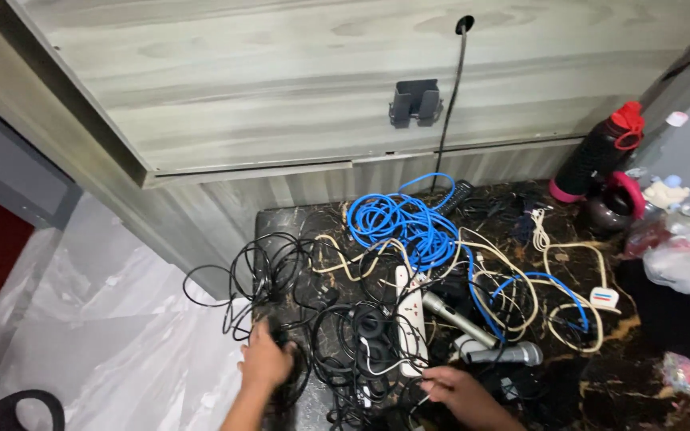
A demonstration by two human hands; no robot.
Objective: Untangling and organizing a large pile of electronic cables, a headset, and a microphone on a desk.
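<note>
A tangle of cables covers a dark marble-patterned tabletop (pixel 600 383). My left hand (pixel 266 360) rests on a bunch of black cables (pixel 269 275) at the table's left edge, fingers curled over them. My right hand (pixel 455 389) is low at the front, pinching a thin cable near a white power strip (pixel 411 315). Beside that hand lie two grey microphones (pixel 505 353). A coil of blue cable (pixel 401 223) sits at the back, and cream-coloured cables (pixel 553 275) loop to the right.
A pale wood-grain panel (pixel 281 88) rises behind the table, with a dark bracket (pixel 415 102) and a black cord hanging from a hole. A black and red bottle (pixel 596 152) and plastic bags (pixel 684 247) stand at the right. Clear plastic sheeting (pixel 97 319) lies left.
</note>
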